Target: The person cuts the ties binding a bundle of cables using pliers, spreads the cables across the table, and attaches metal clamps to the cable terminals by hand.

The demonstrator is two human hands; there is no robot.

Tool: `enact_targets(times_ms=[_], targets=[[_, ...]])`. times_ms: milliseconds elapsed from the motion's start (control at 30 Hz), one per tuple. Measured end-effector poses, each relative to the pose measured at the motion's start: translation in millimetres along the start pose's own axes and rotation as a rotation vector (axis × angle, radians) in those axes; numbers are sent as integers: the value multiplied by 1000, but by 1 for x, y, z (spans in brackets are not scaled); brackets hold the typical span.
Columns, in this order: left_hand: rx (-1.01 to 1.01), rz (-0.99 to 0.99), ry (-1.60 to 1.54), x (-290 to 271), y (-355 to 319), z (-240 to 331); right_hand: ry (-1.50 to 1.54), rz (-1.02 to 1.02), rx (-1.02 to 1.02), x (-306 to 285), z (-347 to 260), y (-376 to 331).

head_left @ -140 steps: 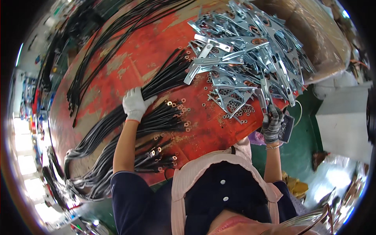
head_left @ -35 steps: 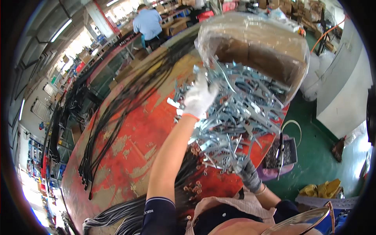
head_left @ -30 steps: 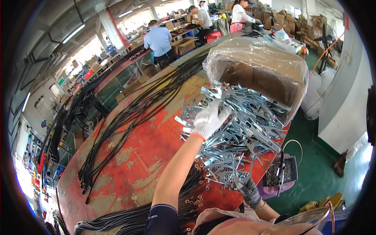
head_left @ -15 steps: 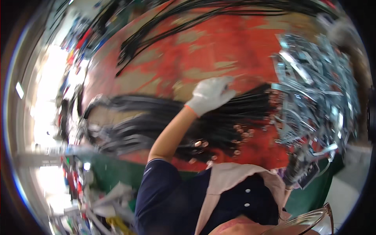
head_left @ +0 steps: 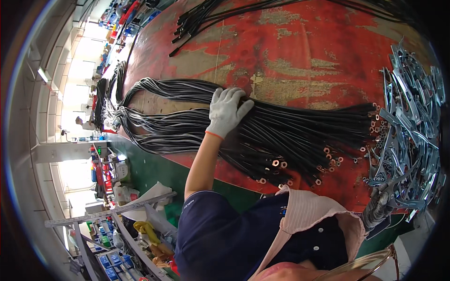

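My white-gloved left hand (head_left: 227, 112) lies wide on black cables (head_left: 300, 117) along the red surface's (head_left: 276, 61) near edge, seemingly sorting; separating one calls for pinching. Grey-gloved right hand (head_left: 377, 209): can't tell.

A cable bundle (head_left: 300, 119) runs sideways across the tabletop (head_left: 290, 51), under the left hand (head_left: 226, 112). At its right end is a heap of metal parts (head_left: 408, 117), the right hand (head_left: 378, 206) at its near side. More cables (head_left: 199, 18) lie behind (toward the far edge).
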State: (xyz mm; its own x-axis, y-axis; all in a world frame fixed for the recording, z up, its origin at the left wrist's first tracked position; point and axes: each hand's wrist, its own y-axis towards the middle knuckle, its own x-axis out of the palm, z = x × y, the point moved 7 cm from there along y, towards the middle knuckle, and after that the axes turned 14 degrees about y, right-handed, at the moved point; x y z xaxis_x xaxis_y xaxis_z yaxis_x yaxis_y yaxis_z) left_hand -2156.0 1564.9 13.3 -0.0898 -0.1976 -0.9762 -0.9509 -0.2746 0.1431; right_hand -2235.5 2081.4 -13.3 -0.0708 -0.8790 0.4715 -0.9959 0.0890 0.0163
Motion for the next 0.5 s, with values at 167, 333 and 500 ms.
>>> enact_targets(times_ms=[167,333,500], targets=[[-17,-36,15,-10,-16,-1,33,-134,9,-78,8,8],[-91,-62,-114,-4,9,-37,-97,-33,39,-60,10,12],[-48,-144,85,18,9,-58,-61,4,-2,-49,15,12]])
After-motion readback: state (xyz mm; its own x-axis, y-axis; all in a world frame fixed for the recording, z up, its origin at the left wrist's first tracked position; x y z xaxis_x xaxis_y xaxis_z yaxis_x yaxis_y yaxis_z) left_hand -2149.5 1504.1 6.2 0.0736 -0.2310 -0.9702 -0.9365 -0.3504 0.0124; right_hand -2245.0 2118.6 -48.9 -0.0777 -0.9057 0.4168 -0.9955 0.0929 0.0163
